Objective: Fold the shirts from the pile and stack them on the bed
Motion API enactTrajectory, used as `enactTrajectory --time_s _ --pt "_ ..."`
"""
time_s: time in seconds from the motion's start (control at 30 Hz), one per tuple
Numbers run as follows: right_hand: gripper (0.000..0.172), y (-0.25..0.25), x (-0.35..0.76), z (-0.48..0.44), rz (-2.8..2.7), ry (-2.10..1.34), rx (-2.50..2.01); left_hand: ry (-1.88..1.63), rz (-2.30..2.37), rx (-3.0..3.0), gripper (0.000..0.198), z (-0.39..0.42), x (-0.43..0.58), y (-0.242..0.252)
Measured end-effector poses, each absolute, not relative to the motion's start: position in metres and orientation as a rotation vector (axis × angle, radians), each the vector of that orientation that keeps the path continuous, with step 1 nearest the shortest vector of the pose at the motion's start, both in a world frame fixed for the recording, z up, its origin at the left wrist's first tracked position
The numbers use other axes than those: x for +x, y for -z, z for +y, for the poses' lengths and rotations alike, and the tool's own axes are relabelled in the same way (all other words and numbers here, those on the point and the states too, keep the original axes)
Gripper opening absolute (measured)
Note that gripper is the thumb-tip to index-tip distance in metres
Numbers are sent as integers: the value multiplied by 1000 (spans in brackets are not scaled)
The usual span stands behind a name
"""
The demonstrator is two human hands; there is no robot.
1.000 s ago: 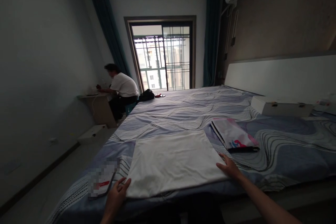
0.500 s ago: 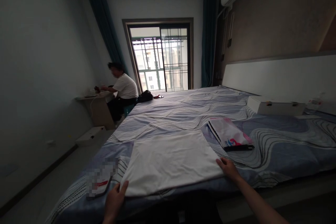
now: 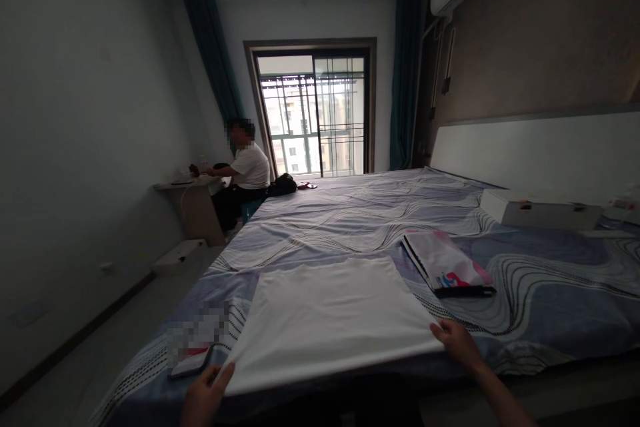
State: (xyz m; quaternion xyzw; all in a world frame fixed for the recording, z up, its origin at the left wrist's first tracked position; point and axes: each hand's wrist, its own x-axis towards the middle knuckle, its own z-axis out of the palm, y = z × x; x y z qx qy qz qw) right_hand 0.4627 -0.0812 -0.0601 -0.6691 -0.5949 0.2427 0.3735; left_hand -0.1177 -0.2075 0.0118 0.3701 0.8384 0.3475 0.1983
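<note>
A white cloth (image 3: 335, 320) lies spread on the bed, its near edge pulled taut between my two hands. My left hand (image 3: 206, 392) pinches the near left corner. At the near right corner, my right hand (image 3: 457, 341) grips the fabric between thumb and fingers. Beside my left hand lies a phone-like object (image 3: 190, 361), partly blurred out. Beyond my right hand rests a folded pink and white packet (image 3: 447, 263) with a black edge.
The patterned bedsheet (image 3: 320, 220) stretches toward the window. A white box (image 3: 540, 208) stands at the right by the headboard. A person (image 3: 250, 167) sits at a desk (image 3: 200, 203) at the far left. A black bag (image 3: 283, 185) rests on the bed's far left edge.
Both hands have moved apart and closer to me, drawing the cloth's near edge tauter. The camera view has shifted slightly left.
</note>
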Motion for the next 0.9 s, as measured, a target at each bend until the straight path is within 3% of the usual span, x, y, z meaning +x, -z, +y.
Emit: enactTrajectory --time_s 0.1,0.2,0.3,0.43,0.6,0.9 --pt "36 64 469 -88 -1478 -601 -1817 -861 2538 975 59 -211 -124 -7" --pt "51 57 453 -91 -1469 -289 -1943 -923 2777 1266 63 -201 -112 -6" --pt "54 39 400 -89 -1732 -28 -1841 -1083 2548 1823 55 -169 -73 -9" --pt "63 18 296 -77 -2142 -146 -1723 -805 2015 2295 55 -110 -3 -4" --pt "69 26 222 -39 -2404 -377 -1681 -236 2000 2241 59 -53 34 15" --pt "77 24 216 42 -2389 -393 -1764 -185 2180 2107 61 22 6 22"
